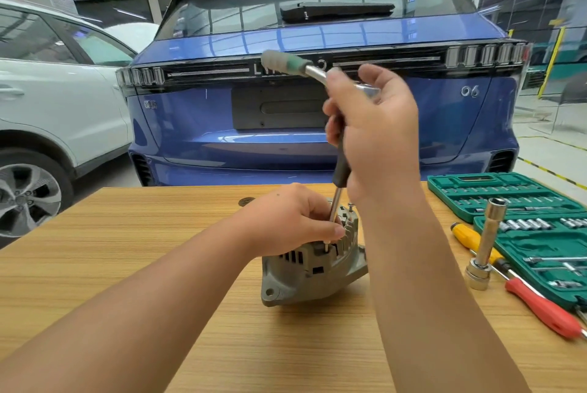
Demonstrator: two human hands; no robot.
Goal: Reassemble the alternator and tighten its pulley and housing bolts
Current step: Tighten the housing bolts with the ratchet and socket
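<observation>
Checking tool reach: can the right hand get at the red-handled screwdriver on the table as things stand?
Probably not right away: the right hand grips the upright grey-handled driver over the grey metal alternator. The path to the red-handled screwdriver looks free, with the tall chrome socket beside it.

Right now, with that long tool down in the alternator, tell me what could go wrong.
1. The alternator stands tilted on the table, steadied only by the left hand; a hard turn could tip it.
2. The long tool is held high by the right hand, so its tip may slip off the bolt.
3. The tall socket stands upright near the right forearm and could be knocked over.
</observation>
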